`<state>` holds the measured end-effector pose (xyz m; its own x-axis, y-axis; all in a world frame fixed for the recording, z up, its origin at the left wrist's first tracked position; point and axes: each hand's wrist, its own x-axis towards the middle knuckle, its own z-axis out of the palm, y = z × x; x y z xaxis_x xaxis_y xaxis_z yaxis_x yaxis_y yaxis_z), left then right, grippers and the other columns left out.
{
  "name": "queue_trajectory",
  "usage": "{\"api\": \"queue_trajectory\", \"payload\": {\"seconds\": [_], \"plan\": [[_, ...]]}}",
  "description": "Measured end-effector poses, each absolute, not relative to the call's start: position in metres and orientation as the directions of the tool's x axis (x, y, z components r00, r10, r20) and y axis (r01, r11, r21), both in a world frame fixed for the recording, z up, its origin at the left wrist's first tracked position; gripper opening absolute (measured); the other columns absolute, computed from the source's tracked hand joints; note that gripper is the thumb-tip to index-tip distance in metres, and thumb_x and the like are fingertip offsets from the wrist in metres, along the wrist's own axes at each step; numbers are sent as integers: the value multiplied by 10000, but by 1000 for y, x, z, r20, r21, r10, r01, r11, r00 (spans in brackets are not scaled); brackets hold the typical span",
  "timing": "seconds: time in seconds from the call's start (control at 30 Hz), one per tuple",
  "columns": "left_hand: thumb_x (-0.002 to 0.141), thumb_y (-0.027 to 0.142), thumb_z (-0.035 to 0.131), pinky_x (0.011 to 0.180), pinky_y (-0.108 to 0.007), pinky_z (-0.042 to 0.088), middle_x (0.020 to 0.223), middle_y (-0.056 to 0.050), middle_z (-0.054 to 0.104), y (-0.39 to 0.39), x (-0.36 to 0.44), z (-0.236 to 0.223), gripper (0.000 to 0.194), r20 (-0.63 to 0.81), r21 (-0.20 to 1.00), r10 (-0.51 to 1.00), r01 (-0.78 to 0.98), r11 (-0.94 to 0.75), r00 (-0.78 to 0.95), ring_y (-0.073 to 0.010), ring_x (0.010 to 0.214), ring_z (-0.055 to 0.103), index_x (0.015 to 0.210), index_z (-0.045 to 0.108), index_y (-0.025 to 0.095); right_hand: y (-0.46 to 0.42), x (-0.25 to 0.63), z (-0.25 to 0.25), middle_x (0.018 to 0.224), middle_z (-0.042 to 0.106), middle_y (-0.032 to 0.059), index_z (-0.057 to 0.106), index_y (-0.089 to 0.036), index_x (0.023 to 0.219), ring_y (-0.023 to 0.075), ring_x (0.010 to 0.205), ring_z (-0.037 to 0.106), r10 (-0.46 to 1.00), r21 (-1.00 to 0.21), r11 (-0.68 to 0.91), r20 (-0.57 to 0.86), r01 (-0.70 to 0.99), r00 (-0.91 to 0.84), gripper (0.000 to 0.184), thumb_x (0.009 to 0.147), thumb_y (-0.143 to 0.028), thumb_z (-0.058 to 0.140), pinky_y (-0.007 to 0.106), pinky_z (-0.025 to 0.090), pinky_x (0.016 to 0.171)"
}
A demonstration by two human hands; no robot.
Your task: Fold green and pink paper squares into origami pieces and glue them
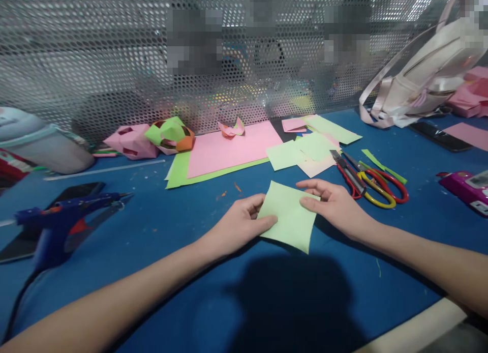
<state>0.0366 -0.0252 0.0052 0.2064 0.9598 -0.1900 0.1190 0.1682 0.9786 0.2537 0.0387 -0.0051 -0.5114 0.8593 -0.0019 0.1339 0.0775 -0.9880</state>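
A square of light green paper (290,215) is held up slightly above the blue table, its edges a little curved. My left hand (247,218) pinches its left side, thumb on top and fingers behind. At the upper right corner, my right hand (330,203) grips the sheet with thumb over it and fingers partly behind. Beyond the paper lie more light green sheets (285,154). Just past my right hand are a red utility knife (348,175) and scissors with red and yellow handles (377,187).
A blue glue gun (68,215) rests over a dark phone (23,243) at left. Folded paper shapes, pink (131,141) and green-orange (171,134), stand by the perforated metal screen (125,53). A pink sheet (236,149) lies at the back. A pale backpack (427,73) sits back right.
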Motion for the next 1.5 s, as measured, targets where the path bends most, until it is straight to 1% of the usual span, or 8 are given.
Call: {"api": "queue_trajectory", "payload": {"seconds": [0.1,0.23,0.43,0.7,0.9,1.07,1.23,1.5], "plan": [[768,236,685,740,-291,501,1039,-71,691,-30,46,6,391,-217,976,961,60,209,173,-195,866,642,1142,596,168,36,251,-4,950,660,27,592,-212,1144,131,777,613,862,-988,74,-5,134,-507,346,809,-280,647,266,486,679],[801,277,664,710,-294,509,1013,-72,705,-33,51,3,309,-214,976,970,56,209,117,-199,824,655,1091,622,178,29,250,0,1079,660,37,602,-224,1140,142,835,620,851,-965,165,36,203,-525,341,801,-238,636,272,500,705],[821,295,659,680,-259,501,955,-48,716,-35,52,3,220,-190,980,979,78,184,76,-184,795,659,1007,659,179,22,250,1,1024,657,16,624,-236,1125,115,741,581,854,-918,305,146,253,-499,318,808,-259,634,242,471,631],[816,286,672,715,-264,516,1004,-60,712,-40,55,1,301,-165,986,983,5,165,86,-200,867,662,1090,618,175,29,251,0,806,613,-21,623,-220,1125,63,540,415,886,-944,218,84,248,-456,331,799,-271,650,222,380,518],[826,330,658,760,-312,527,1056,-82,701,-38,55,-1,317,-160,981,987,-109,163,28,-225,891,667,1094,613,167,29,247,1,865,618,-5,557,-199,1160,91,691,542,870,-994,66,13,91,-493,389,789,-260,662,240,460,655],[842,312,626,811,-338,517,1115,-82,683,-37,57,-2,407,-149,969,989,-199,145,-6,-223,912,661,1222,559,182,30,244,-7,774,617,-11,550,-187,940,111,680,579,870,-997,-74,-51,-27,-491,223,804,-327,657,262,479,660],[834,305,608,762,-334,521,1047,-76,701,-39,60,-5,393,-193,954,981,-237,182,-27,-228,861,662,1204,584,175,30,243,-10,667,571,-38,553,-186,840,103,602,547,886,-999,-40,-37,4,-463,193,792,-337,663,253,456,604],[827,254,576,730,-287,490,916,-30,698,-40,59,-8,281,-229,954,973,-200,221,-18,-197,802,648,1096,599,178,27,243,-6,704,551,-34,583,-179,831,98,656,508,904,-996,57,24,66,-427,170,800,-327,660,243,418,626]]}}
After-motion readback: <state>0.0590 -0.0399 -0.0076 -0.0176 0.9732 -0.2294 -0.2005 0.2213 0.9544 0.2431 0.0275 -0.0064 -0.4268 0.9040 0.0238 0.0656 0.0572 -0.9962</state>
